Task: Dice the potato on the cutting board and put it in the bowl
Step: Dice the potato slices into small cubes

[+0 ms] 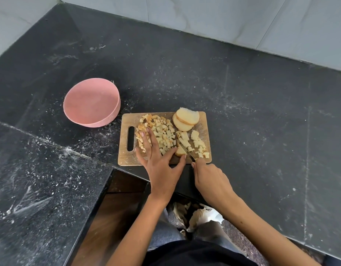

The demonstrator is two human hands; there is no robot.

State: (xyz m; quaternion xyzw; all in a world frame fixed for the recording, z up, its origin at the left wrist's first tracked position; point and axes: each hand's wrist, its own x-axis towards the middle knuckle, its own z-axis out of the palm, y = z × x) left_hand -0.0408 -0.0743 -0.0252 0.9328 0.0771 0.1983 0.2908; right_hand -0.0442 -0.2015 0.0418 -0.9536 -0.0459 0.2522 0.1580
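We see even, soft daylight with no harsh glare; the cutting board (pixel 164 139) is sharp and well lit. Left of the board, the pink bowl (pixel 92 102) casts only a faint shadow on the dark counter (pixel 242 112). Far from the board, wide-angle distortion bends the counter edges, and the corners soften slightly.

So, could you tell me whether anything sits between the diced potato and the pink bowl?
Nothing visible does. The pink bowl stands off the cutting board's far left corner, with only bare counter between them. The diced potato lies on the board under the left hand.
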